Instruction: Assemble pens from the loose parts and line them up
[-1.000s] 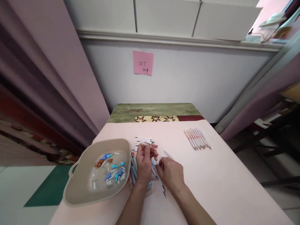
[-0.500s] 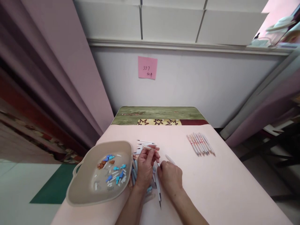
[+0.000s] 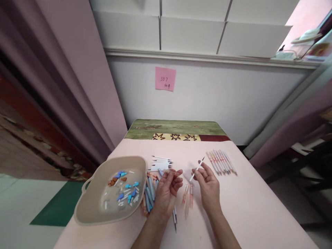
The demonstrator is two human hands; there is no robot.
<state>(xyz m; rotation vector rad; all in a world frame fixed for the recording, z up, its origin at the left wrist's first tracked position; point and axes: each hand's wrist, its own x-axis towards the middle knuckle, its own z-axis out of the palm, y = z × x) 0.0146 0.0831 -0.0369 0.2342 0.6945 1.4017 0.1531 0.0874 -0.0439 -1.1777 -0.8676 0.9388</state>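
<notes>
My right hand (image 3: 209, 186) pinches a slim white pen refill (image 3: 199, 168), its dark tip slanting up and away to the right. In my left hand (image 3: 166, 195), thumb and fingers close on a pale, clear pen part (image 3: 170, 171), mostly covered by the fingers. Blue and peach pen barrels (image 3: 149, 193) lie in a heap beside the left wrist. Several white refills (image 3: 162, 162) rest in a stack beyond that hand. Between the two hands lie a few clear pinkish pen parts (image 3: 187, 200). More refills (image 3: 175, 218) stick out by the left forearm.
A beige basket (image 3: 85, 211) at the left holds small blue, brown and white pieces. Assembled-looking clear pens (image 3: 221, 162) lie in a row at the right on the pale pink tabletop (image 3: 249, 211). A pink note (image 3: 165, 79) hangs on the wall behind.
My right hand has lifted off the table and moved right and forward, with a refill now showing in its fingers. The pinkish parts between the hands have come into view.
</notes>
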